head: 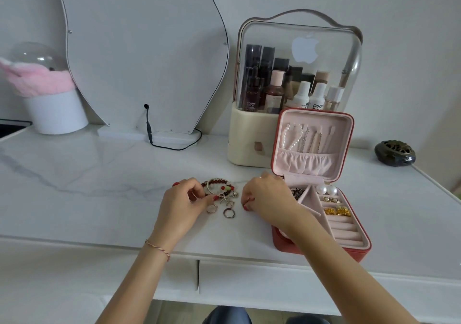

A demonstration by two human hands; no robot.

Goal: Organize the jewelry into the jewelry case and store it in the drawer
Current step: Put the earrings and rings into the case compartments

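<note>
1. Standing far left on the white marble table (99, 174): a white pot (56, 114) of pink fluff, then a curvy mirror (139, 49) with a black cable (172, 144) at its base.
2. Left hand (180, 205), thumb and forefinger pinched together at the edge of the beaded bracelets (219, 186); cannot tell if it actually grips one.
3. Two rings (220, 211) lie loose on the table just below the bracelets, between the hands.
4. Right hand (267, 199), fingers curled under, tips down on the table; nothing visibly held.
5. Jewelry case (321, 224) open, near the right front edge; pearl earrings (326, 190) and gold pieces (338, 211) inside, pearl strand (291, 136) hung in the lid.
6. Clear-domed cosmetics box (296, 86) behind the case; dark round dish (395, 153) far right.
</note>
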